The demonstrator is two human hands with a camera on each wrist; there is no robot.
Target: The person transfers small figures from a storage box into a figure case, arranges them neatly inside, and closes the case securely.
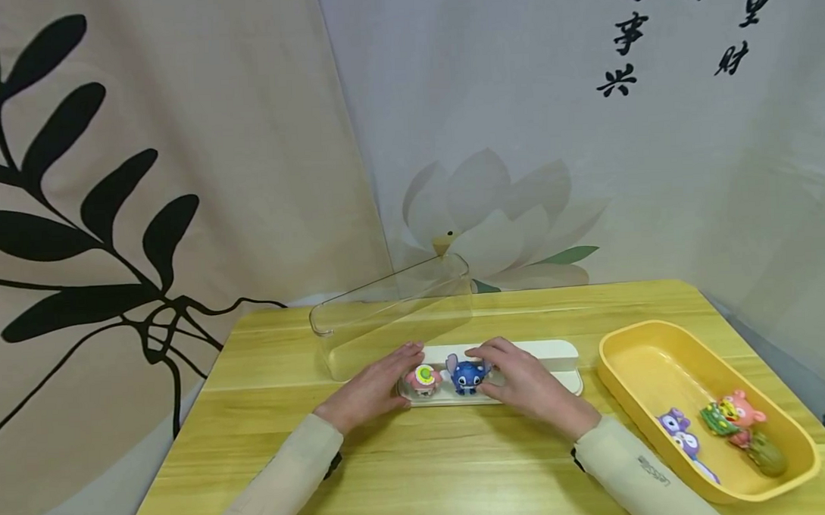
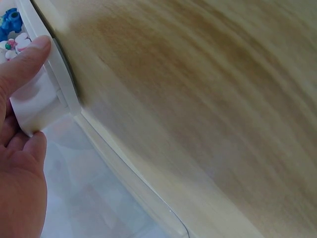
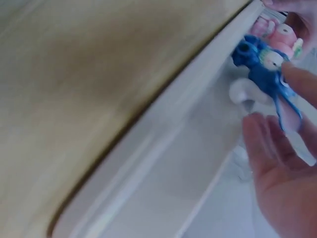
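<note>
A long white display base (image 1: pixel 536 389) with a raised back step lies on the table. My left hand (image 1: pixel 376 387) grips its left end, thumb on the front edge and fingers round the back in the left wrist view. A pink figurine (image 1: pixel 423 380) with a yellow-green swirl on top stands on the base beside that hand. To its right stands a blue big-eared Stitch figurine (image 1: pixel 467 377), facing me. My right hand (image 1: pixel 529 382) holds the Stitch, index finger at its ear and thumb low at its side. In the right wrist view its fingers (image 3: pixel 302 82) overlap the Stitch.
A clear plastic cover (image 1: pixel 394 319) stands behind the base, toward the left. On the right is a yellow tray (image 1: pixel 650 340) with a purple figurine (image 1: pixel 681 434), a pink-and-green figurine (image 1: pixel 732 413) and an olive-coloured piece (image 1: pixel 767 455). A printed curtain (image 1: pixel 258 141) hangs behind the wooden table (image 1: pixel 393 470).
</note>
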